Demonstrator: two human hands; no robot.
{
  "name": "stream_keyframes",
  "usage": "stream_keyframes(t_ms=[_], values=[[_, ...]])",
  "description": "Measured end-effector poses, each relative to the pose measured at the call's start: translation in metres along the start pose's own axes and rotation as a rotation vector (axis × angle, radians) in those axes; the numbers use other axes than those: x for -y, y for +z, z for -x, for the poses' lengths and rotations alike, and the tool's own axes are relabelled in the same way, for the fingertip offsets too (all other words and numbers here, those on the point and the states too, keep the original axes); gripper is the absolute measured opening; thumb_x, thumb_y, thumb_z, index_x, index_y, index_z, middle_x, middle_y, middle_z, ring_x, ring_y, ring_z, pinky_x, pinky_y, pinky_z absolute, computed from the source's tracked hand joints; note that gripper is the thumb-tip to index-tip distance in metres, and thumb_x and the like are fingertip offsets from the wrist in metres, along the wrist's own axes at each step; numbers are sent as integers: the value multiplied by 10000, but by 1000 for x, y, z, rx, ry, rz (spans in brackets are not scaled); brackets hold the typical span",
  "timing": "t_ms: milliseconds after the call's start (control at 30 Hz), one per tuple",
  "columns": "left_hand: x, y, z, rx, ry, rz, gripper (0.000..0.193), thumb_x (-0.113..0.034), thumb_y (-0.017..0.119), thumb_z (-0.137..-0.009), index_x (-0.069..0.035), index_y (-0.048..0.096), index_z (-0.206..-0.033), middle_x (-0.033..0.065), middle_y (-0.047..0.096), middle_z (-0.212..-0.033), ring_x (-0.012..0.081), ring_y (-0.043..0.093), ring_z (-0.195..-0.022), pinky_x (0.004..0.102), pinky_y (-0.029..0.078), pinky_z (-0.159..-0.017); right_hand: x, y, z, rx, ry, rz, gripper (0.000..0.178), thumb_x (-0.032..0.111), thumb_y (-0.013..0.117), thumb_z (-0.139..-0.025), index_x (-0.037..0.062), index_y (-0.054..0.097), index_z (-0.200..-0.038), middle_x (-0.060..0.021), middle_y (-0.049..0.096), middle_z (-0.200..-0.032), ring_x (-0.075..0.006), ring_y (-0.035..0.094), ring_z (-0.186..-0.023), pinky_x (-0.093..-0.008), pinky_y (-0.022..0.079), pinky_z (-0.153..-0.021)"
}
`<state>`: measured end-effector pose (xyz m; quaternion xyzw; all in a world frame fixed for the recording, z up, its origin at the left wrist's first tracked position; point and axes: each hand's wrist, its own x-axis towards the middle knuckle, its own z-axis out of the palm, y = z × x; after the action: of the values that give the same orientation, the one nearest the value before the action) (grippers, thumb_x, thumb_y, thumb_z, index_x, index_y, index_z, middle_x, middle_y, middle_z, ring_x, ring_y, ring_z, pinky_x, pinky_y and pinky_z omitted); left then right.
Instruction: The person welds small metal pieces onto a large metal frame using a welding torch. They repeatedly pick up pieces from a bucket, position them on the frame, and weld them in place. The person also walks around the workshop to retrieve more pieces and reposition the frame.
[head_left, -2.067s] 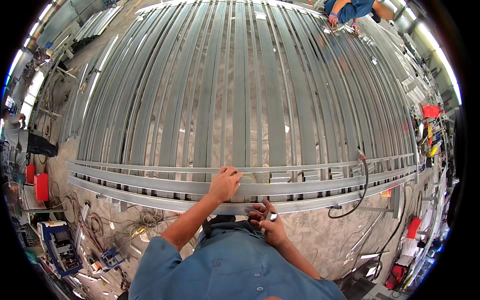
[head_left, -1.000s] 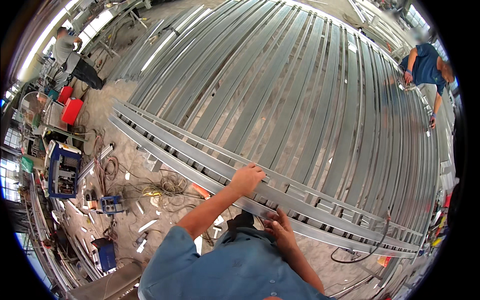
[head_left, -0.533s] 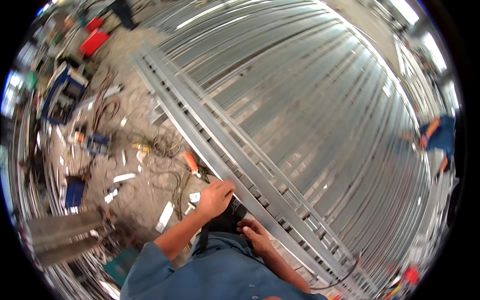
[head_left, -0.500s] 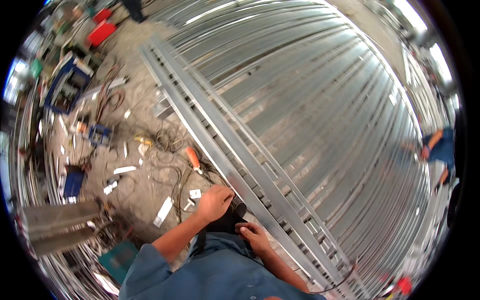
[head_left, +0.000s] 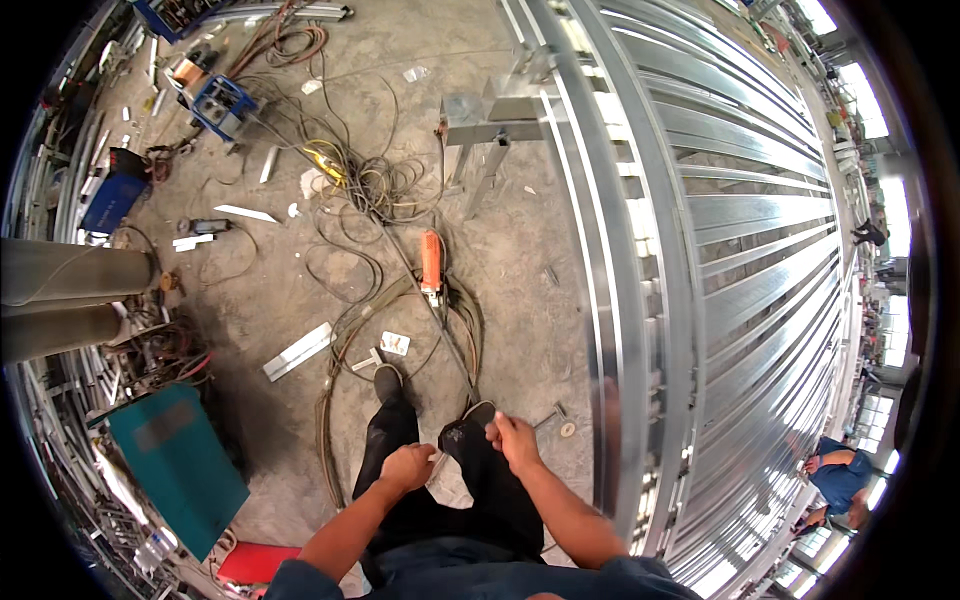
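My left hand [head_left: 408, 467] is in front of my thighs, its fingers curled together; whatever they may hold is too small to make out. To its right and slightly farther off, my right hand [head_left: 513, 441] is raised over my right leg, also closed, with its fingertips bunched. The hands are apart from each other. Beyond my shoes, an orange-bodied tool [head_left: 430, 262] lies on the floor among dark cables [head_left: 330, 440]. A long metal frame [head_left: 625, 350] runs along my right side; neither hand touches it.
Many metal profiles [head_left: 760, 215] lie side by side beyond the frame, which a metal stand [head_left: 490, 125] supports. A teal box [head_left: 180, 465] stands at left. Offcuts [head_left: 300, 350] and a blue machine [head_left: 222, 105] are on the floor. A person in blue [head_left: 838, 475] is far right.
My view has swung, bringing the metal frame to my right and more floor into sight. My left hand has come away from the frame's edge; my right hand is raised farther forward.
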<state>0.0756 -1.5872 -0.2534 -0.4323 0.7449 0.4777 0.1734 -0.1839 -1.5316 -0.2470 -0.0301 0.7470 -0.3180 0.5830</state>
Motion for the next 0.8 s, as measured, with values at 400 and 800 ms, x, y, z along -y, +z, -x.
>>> stream_keyframes(t_ms=[400, 800], values=[[138, -70, -147, -377, -132, -25, 289, -208, 764, -823, -114, 716, -1092, 107, 726, -1011, 338, 715, -911, 454, 573, -764, -29, -85, -475, -494, -373, 1038, 428, 255, 698, -940, 2, 636, -1280, -217, 688, -1214, -396, 657, -1123, -475, 526, -969], [127, -57, -208, -698, 22, -341, 257, -157, 727, -908, -57, 721, -1145, 134, 720, -1031, 358, 687, -869, 444, 574, -767, -43, -184, -672, -744, -461, 1291, 641, 187, 662, -953, 87, 377, -1519, -182, 511, -1377, -385, 567, -1227, -490, 498, -1020]])
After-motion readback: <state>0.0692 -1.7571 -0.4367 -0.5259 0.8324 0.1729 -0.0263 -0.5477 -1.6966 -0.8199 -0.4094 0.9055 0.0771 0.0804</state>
